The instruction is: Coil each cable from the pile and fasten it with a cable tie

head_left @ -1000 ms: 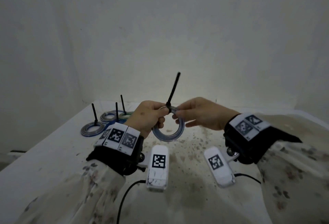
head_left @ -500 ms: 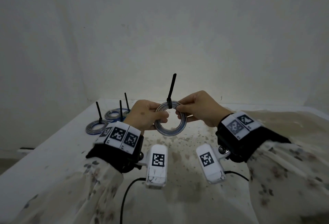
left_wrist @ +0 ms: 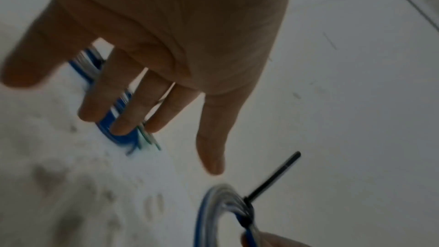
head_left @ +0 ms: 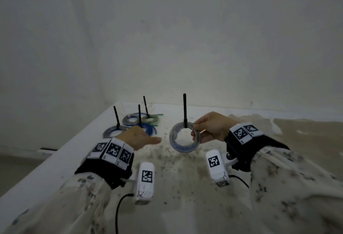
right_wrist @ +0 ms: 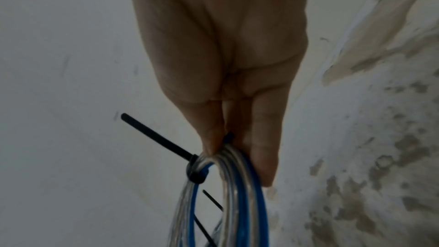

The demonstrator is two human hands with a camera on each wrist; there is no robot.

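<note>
We see the right hand (head_left: 213, 127) pinching the coiled cable (head_left: 184, 137) above the table (head_left: 61, 159) — black cable tie (head_left: 184, 111) upright. Left hand (head_left: 138, 138) open, fingers spread, holding nothing — near four tied coils (head_left: 130, 124).

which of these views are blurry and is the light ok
Head view: dim, flat light, mostly sharp; the left hand is slightly smeared, the coil and its tie read clearly. Left wrist view: heavy motion blur on the fingers and the blue coil. Right wrist view: dark, the right hand is soft.
</note>
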